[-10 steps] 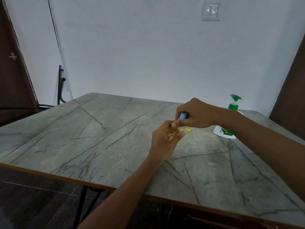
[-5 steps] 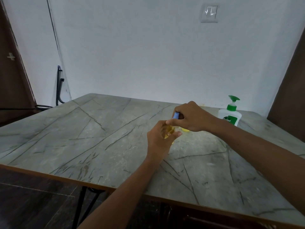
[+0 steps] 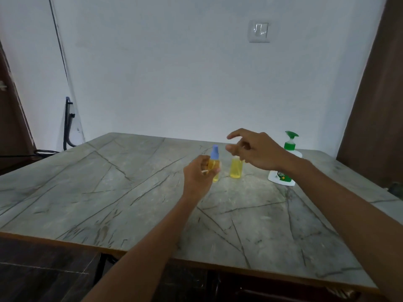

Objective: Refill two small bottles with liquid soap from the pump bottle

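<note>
Left of the white, green-topped pump bottle (image 3: 282, 178), our left hand (image 3: 196, 177) curls its fingers round a small yellow blue-capped bottle (image 3: 214, 162). Nearer the pump bottle, a second small yellow bottle (image 3: 236, 170) stands, apparently filled. Our right hand (image 3: 255, 151) hovers above it, fingers loosely spread, empty. Capping probably remains.

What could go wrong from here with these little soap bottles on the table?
1. The right hand hangs open just over the second small bottle, whose top is hidden; a careless move could tip it.
2. The right forearm crosses in front of the pump bottle and might knock it.
3. The left hand grips the blue-capped bottle; an unseated cap could leak.
</note>
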A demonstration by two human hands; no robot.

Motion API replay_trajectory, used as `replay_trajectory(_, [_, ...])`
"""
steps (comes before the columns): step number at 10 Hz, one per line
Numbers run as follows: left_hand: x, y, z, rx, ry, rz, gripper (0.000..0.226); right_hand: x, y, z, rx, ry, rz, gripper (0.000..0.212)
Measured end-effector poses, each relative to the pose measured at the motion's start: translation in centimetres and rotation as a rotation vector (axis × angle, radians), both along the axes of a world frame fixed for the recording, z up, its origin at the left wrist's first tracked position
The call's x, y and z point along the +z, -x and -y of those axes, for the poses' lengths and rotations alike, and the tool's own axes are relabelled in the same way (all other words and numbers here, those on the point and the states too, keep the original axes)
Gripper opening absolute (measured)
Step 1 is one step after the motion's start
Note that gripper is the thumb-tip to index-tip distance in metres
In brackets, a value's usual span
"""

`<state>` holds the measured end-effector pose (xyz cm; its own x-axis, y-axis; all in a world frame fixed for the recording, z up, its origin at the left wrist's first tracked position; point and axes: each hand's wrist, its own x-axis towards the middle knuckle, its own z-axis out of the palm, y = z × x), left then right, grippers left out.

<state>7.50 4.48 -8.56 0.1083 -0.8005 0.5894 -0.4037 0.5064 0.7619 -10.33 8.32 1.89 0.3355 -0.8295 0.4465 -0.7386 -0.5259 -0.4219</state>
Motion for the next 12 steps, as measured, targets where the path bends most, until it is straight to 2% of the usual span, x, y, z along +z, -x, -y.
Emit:
replay_trajectory(1, [1.0, -0.2, 3.2, 0.047, -0.022, -0.041, 0.030, -1.4, 2.7, -1.4, -0.009, 0.107, 0.010, 0.027])
replay_trajectory(3, [0.8, -0.4, 7.9, 0.104, -0.077, -0.020, 0.034, -5.1, 7.2, -1.8, -0.029, 0.090, -0.010, 0.030])
replay_trajectory(6, [-1.3, -1.0, 10.5, 0.156, -0.113, -0.008, 0.035, -7.8, 9.5, -0.7, -0.041, 0.053, 0.031, 0.041])
replay_trajectory(8, [-2.4, -1.8, 11.3, 0.170, -0.162, -0.016, 0.036, -8.1, 9.7, -0.1, -0.037, 0.055, 0.045, 0.036])
replay_trajectory(10, [-2.8, -2.0, 11.6, 0.148, -0.181, -0.022, 0.044, -8.0, 9.5, 1.1, -0.038, 0.057, 0.007, 0.030])
replay_trajectory(11, [-3.0, -2.3, 11.8, 0.118, -0.214, -0.017, 0.053, -8.3, 9.2, 2.0, -0.064, 0.069, -0.021, 0.040])
replay_trajectory(12, [-3.3, -2.3, 11.7, 0.160, -0.218, -0.019, 0.074, -9.3, 8.5, 2.8, -0.155, 0.163, -0.087, 0.046])
